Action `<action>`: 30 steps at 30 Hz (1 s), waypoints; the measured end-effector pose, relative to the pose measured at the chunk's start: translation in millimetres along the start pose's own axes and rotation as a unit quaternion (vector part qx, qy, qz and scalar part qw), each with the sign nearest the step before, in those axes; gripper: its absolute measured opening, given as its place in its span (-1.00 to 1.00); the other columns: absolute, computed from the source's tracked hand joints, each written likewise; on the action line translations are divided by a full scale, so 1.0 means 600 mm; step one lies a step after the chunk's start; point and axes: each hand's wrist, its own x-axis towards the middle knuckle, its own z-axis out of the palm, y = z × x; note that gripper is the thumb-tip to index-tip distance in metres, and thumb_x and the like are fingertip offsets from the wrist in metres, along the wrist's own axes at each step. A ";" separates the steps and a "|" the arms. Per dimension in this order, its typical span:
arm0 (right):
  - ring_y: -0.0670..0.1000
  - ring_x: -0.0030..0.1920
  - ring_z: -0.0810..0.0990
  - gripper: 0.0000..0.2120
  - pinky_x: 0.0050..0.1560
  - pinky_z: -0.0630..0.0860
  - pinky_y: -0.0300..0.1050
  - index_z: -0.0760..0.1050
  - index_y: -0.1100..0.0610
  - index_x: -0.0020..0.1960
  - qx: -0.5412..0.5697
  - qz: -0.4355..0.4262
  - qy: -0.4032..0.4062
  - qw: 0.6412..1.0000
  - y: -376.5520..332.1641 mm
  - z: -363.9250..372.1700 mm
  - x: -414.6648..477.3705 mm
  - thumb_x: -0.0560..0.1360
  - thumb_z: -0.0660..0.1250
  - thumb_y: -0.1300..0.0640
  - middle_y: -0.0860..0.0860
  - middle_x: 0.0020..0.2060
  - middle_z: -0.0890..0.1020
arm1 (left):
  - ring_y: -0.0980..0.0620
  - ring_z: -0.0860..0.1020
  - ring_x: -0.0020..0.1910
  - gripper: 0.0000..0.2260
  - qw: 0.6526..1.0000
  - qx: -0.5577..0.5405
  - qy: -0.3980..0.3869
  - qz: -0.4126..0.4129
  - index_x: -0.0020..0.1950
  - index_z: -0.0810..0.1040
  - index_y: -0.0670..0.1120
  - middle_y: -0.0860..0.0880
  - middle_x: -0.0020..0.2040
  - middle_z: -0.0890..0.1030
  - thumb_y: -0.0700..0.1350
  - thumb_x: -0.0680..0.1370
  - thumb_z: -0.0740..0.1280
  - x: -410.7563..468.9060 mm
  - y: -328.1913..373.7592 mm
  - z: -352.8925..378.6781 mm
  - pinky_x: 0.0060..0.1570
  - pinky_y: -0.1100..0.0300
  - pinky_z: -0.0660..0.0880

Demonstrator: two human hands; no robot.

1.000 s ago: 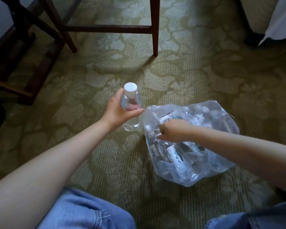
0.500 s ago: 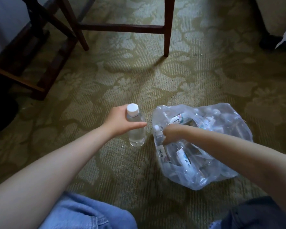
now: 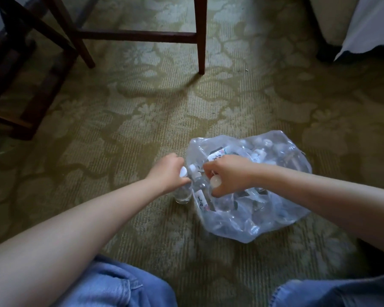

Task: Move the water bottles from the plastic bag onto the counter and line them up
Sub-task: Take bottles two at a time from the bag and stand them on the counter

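Observation:
A clear plastic bag [image 3: 282, 220] full of small clear water bottles with white caps lies on the carpet, right of centre. One bottle [image 3: 183, 194] stands upright on the carpet against the bag's left edge, and my left hand [image 3: 167, 171] is wrapped around its top. My right hand [image 3: 228, 173] reaches into the bag's mouth and grips another bottle [image 3: 215, 181] by its neck, white cap facing me. More labelled bottles [image 3: 201, 199] show through the plastic below my hands.
Dark wooden chair legs and a crossbar [image 3: 138, 36] stand at the back. More dark wood frame [image 3: 20, 89] fills the left. A white cloth [image 3: 372, 25] hangs at the top right. Green patterned carpet [image 3: 120, 129] spreads around; my jeans-clad knees [image 3: 111, 286] are at the bottom.
My left hand has lowered its bottle and set it upright on the carpet beside the bag. My right hand has taken hold of another bottle inside the bag.

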 end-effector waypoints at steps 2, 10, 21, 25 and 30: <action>0.02 -0.24 0.46 -0.72 -0.38 0.30 -0.16 0.39 0.02 -0.05 -0.022 -0.008 0.034 0.999 -0.008 -0.002 -0.005 0.34 0.39 -0.04 -0.09 -0.29 0.48 | -0.11 0.48 -0.05 -0.72 1.000 0.023 -0.011 0.004 -0.17 0.35 -0.09 -0.07 -0.10 0.43 0.03 0.43 0.41 0.003 0.004 -0.002 -0.12 0.10 0.39; -0.02 -0.26 0.46 -0.75 -0.37 0.29 -0.17 0.38 -0.04 -0.07 0.075 0.015 0.144 0.987 -0.022 -0.053 0.029 0.36 0.38 -0.08 -0.15 -0.35 0.45 | -0.11 0.53 -0.11 -0.63 0.989 0.096 0.003 -0.113 -0.16 0.43 -0.11 -0.04 -0.16 0.48 0.21 0.47 0.31 0.001 -0.006 -0.081 -0.25 0.15 0.38; 0.03 -0.17 0.54 -0.74 -0.29 0.44 -0.11 0.46 0.01 -0.08 0.208 0.146 0.222 0.941 -0.078 -0.128 0.019 0.30 0.37 -0.07 -0.06 -0.22 0.58 | -0.18 0.55 -0.01 -0.67 0.964 -0.039 0.070 -0.254 -0.03 0.45 -0.14 -0.15 0.03 0.57 0.10 0.43 0.36 -0.061 -0.016 -0.202 -0.22 0.14 0.41; 0.05 -0.17 0.50 -0.71 -0.35 0.29 -0.15 0.45 0.06 -0.02 0.204 0.189 0.212 0.937 -0.130 -0.225 -0.023 0.33 0.36 -0.05 -0.04 -0.21 0.54 | -0.13 0.50 -0.08 -0.68 0.957 -0.055 0.067 -0.275 -0.02 0.44 -0.13 -0.12 0.03 0.55 0.09 0.43 0.36 -0.111 0.016 -0.317 -0.23 0.14 0.38; 0.07 -0.12 0.54 -0.68 -0.24 0.45 -0.08 0.45 0.06 0.00 0.207 0.206 0.231 0.928 -0.211 -0.399 -0.087 0.34 0.37 -0.08 0.00 -0.15 0.58 | -0.13 0.52 -0.07 -0.71 0.952 -0.082 0.065 -0.287 -0.07 0.40 -0.10 -0.10 0.00 0.55 0.08 0.42 0.35 -0.190 0.061 -0.494 -0.23 0.15 0.38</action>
